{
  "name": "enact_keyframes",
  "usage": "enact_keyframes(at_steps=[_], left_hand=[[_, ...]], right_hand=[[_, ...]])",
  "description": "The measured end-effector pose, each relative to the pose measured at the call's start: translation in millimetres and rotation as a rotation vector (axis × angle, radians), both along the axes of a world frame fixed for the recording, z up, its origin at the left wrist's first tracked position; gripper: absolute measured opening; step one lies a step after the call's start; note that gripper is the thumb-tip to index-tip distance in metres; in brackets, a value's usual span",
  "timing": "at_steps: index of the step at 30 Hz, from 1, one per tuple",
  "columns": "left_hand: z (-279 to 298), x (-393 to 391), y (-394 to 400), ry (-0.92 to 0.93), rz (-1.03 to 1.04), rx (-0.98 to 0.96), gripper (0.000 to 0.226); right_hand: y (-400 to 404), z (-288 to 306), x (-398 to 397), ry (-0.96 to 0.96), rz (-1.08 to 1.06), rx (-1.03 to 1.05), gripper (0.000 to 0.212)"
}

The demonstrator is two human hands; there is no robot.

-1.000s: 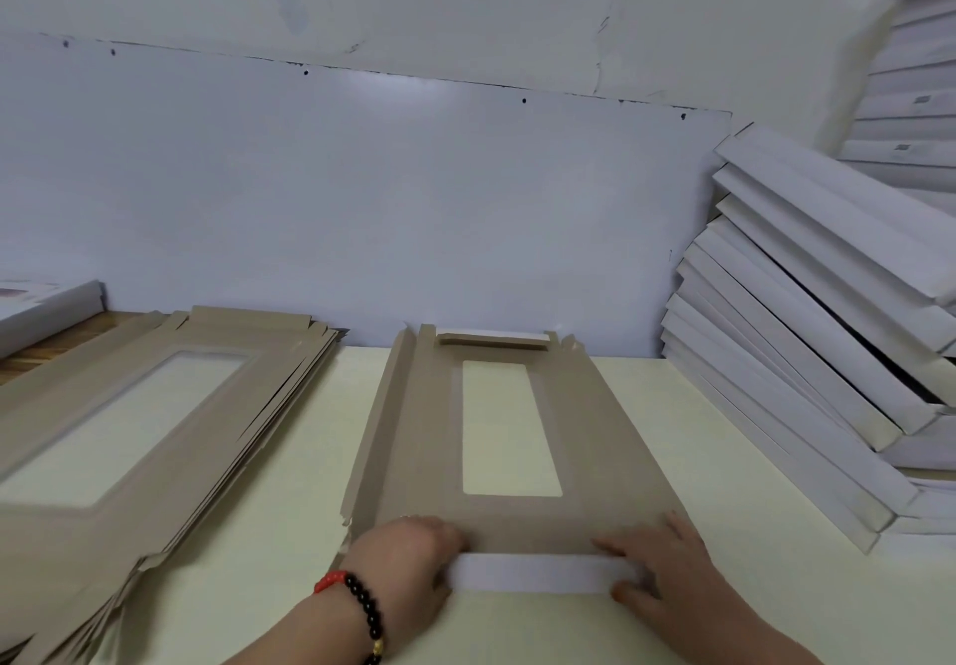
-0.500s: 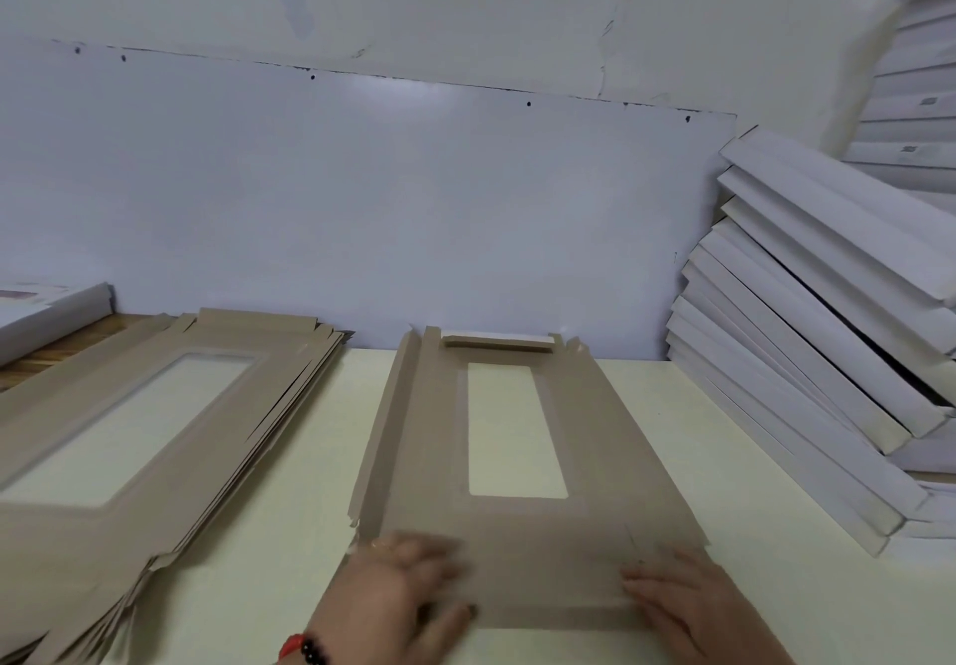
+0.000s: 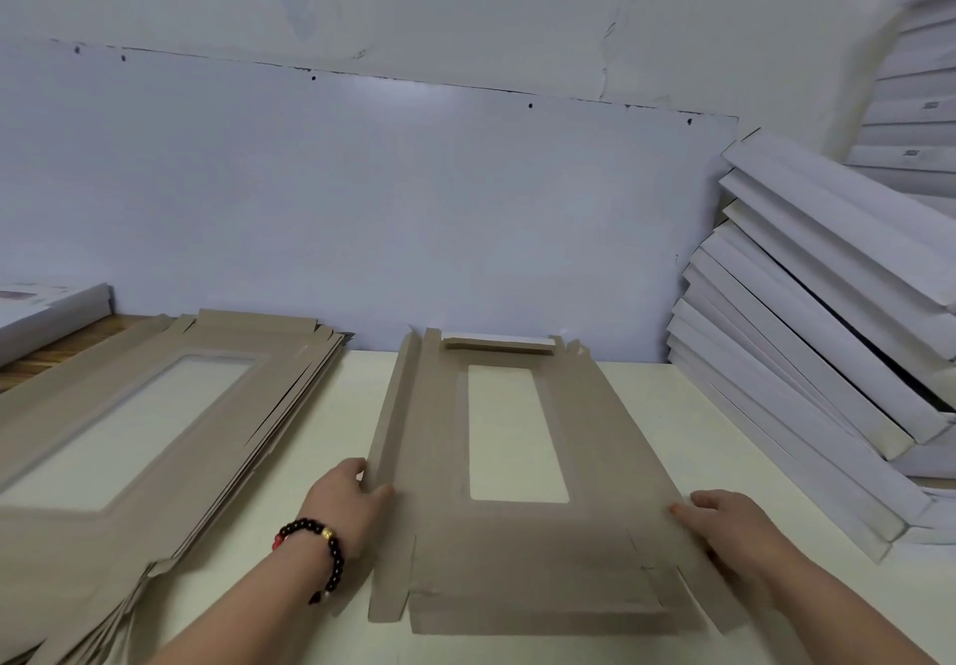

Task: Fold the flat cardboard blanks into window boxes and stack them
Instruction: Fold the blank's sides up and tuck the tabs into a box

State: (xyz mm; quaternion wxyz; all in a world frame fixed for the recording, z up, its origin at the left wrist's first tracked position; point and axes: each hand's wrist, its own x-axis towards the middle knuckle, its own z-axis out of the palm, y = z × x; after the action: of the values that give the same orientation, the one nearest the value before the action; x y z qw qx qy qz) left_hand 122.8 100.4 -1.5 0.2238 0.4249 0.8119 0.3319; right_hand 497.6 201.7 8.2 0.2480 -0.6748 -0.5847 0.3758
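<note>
Forearms reach in from the bottom edge, mine, over a pale cream table (image 3: 646, 406). My left hand (image 3: 344, 499), with a black bead bracelet (image 3: 320, 556) on the wrist, has its grip on the raised left side flap of a flat brown cardboard blank with a rectangular window cut-out (image 3: 439, 535): the thumb lies on the inner face of the flap and the fingers curl behind it. My right hand (image 3: 734, 525) rests at the blank's right edge with fingers fairly straight, fingertips touching the cardboard; I cannot tell whether the thumb is under the edge. The blank lies lengthwise on the table between my hands, its far end near the wall, where a small flap stands folded up. To the left, well apart, sits a thick pile of the same flat brown window blanks (image 3: 129, 431). To the right, a leaning stack of folded white boxes (image 3: 827, 328) rests against the wall. Behind everything stands a pale blue-white wall panel (image 3: 362, 199).
</note>
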Motion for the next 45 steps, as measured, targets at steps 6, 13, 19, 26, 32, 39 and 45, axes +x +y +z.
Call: enact_keyframes(at_steps=[6,13,19,26,32,39,45], left_hand=[[4,6,19,0.056,-0.003,0.012,0.046],[-6,25,34,0.183,-0.104,-0.059,0.041],[-8,29,42,0.195,-0.083,-0.162,0.037],[-2,19,47,-0.074,-0.013,-0.051,0.011],[-7,20,48,-0.080,-0.026,0.001,0.008],[-15,35,53,0.200,-0.112,-0.014,0.016],[-20,48,54,0.320,-0.128,-0.018,0.018]], right_hand=[[8,6,-19,-0.059,0.048,0.097,0.012],[10,11,-43,-0.152,0.116,0.133,0.004],[9,9,-56,0.027,0.137,0.055,0.013],[11,5,-71,-0.280,0.232,0.145,0.038],[17,-8,-69,-0.717,0.245,0.244,0.025],[23,-21,-64,-0.644,0.216,0.282,0.012],[20,-23,-67,-0.623,0.215,0.332,0.022]])
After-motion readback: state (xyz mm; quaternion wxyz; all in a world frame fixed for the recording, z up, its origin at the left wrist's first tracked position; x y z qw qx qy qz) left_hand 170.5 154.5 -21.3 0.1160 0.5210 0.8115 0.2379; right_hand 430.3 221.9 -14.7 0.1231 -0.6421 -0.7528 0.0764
